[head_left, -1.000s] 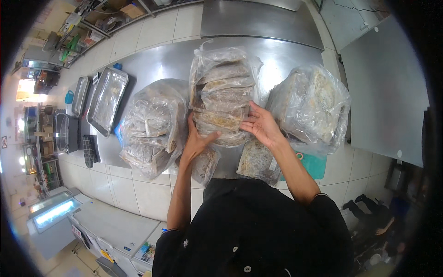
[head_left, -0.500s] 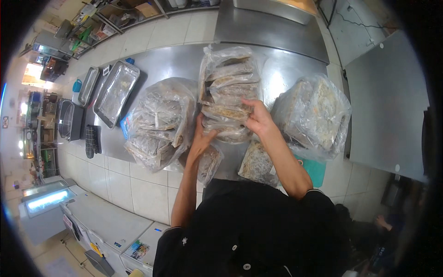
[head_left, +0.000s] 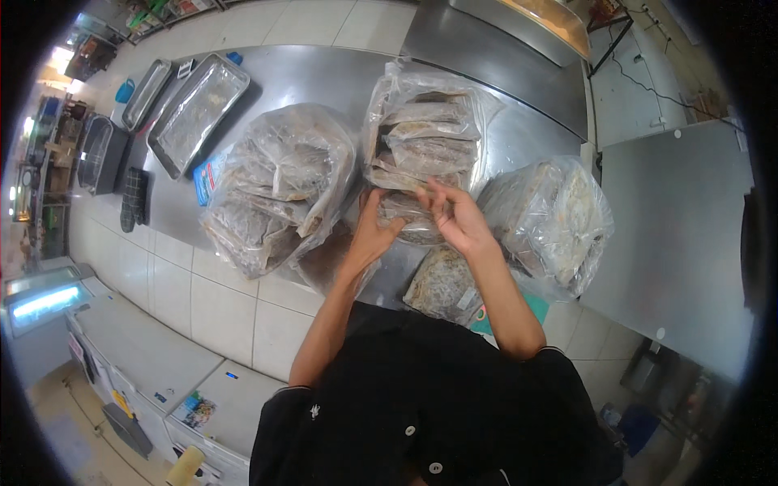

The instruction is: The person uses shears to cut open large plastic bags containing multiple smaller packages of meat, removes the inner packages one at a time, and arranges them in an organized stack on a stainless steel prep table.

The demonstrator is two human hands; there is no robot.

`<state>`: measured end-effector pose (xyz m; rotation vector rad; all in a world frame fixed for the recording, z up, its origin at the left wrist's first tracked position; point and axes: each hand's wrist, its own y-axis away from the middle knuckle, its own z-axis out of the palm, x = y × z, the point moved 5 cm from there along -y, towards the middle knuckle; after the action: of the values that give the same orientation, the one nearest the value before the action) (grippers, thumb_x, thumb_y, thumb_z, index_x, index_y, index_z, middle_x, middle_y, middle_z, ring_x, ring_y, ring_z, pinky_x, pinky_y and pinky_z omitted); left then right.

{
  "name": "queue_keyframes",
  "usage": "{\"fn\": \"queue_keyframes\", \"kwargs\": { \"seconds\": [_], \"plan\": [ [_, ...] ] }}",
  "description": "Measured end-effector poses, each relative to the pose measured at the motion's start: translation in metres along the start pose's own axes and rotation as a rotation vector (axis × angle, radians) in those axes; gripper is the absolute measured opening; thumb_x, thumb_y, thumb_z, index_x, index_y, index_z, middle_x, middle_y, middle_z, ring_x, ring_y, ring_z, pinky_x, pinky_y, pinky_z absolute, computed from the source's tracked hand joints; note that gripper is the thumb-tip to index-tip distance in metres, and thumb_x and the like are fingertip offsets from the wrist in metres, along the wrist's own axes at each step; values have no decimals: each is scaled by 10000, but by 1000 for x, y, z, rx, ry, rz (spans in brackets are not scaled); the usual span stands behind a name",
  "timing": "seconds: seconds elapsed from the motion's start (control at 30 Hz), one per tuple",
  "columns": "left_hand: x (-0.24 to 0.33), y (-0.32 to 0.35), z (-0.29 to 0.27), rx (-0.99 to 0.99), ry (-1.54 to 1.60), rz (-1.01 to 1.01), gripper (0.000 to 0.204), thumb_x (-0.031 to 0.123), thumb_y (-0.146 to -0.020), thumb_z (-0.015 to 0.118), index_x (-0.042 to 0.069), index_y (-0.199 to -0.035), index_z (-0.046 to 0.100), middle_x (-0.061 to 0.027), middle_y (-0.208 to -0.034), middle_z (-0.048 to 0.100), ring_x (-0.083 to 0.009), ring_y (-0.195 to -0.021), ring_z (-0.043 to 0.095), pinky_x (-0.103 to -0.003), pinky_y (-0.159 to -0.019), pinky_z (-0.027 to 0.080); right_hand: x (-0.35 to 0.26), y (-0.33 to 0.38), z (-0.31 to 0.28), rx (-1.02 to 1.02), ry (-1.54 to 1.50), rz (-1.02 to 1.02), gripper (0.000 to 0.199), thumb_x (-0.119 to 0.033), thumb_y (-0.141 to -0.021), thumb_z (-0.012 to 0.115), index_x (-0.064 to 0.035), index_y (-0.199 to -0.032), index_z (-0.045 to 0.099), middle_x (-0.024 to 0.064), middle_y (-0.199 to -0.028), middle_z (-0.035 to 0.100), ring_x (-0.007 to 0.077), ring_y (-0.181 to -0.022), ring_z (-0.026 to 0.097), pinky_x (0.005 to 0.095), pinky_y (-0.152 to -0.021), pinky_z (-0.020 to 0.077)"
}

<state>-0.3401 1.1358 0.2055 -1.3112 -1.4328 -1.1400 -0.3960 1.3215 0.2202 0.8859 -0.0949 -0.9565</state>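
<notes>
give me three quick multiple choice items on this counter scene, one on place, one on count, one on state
1. Where do the two metal trays lie on the steel counter?
A. far left
B. far right
C. under the bags

2. How many big clear plastic bags of packets stand there?
A. one
B. three
C. five

3. What are the hands doing?
A. resting flat on the counter
B. both on the middle clear bag
C. lifting a tray

Answers: 1 A, the trays sit at the counter's left end. 2 B, left, middle and right. 3 B, left hand and right hand meet at its lower edge.

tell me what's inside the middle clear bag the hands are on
The middle bag holds a stack of flat brownish packets. Both hands, left hand and right hand, cover its near end, so the lowest packets cannot be seen.
</notes>
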Motion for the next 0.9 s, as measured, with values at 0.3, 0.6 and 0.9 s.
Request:
{"fn": "queue_keyframes", "kwargs": {
  "seconds": [0.3, 0.6, 0.9],
  "plan": [
    [2, -6, -6, -6, 111, -76, 688, 193, -842, 756, 15, -1449, 487, -278, -1446, 477, -414, -1423, 443, -465, -1178, 384, -11, -4, -9, 10, 97, -156, 160, 52, -1031, 518, 140, -1160, 552, 200, -1123, 626, 177, -872, 668, 194, -775, 641],
    [-8, -6, 5, 9, 46, -94, 944, 251, -817, 782, 36, -1617, 331, -342, -1600, 349, -505, -1528, 291, -522, -1268, 264, -54, 12, 19, -146, -155, 15, 511, 52, -1066, 390, 198, -1491, 146, 560, -1518, 196, 214, -825, 709, 207, -730, 688],
    [-11, -14, 6, 94, 116, -57, 948, 173, -819, 770, -1, -1605, 270, -295, -1583, 385, -423, -1501, 365, -474, -1248, 304, -23, 32, 26, -185, 696, -450, 405, -111, -1008, 671, 157, -1306, 613, 271, -1302, 689, 369, -1238, 669, 387, -1023, 573]
  ]
}}
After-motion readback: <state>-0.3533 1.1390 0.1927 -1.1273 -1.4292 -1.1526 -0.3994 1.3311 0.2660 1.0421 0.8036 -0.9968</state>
